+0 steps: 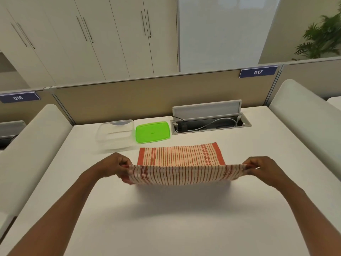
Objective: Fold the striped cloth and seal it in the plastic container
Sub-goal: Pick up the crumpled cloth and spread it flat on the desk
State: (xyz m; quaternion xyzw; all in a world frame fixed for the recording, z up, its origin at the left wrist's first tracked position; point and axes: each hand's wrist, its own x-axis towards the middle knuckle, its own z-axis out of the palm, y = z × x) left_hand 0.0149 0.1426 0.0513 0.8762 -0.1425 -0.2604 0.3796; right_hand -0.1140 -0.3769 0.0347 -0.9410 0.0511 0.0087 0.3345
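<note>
- Red-and-cream striped woven cloth (181, 164): far half lies flat on the white table (166, 218), near half lifted off it, stretched taut between my two hands.
- My left hand (115, 166) pinches the cloth's near left corner, fingers clenched on the fabric; some cloth bunches under the thumb.
- My right hand (260, 169) pinches the near right corner the same way, fingers closed on the edge.
- Lifted edge runs straight from hand to hand, above the table; a soft shadow falls on the tabletop below it.
- Far edge of the cloth sits just short of the lid, red border bands at both short ends.
- Clear rectangular plastic container (115, 134): open, upright, at the far left of the table, just beyond the cloth's left corner. I see nothing inside it.
- Bright green rectangular plastic lid (152, 132): flat on the table, just beside the container on its right.
- Grey cable hatch (210, 120) set in the table, flap raised, cables visible, right of the lid.
- Tan partition panel (147, 97) behind the table, blue tag reading 017 (258, 72) at upper right.
</note>
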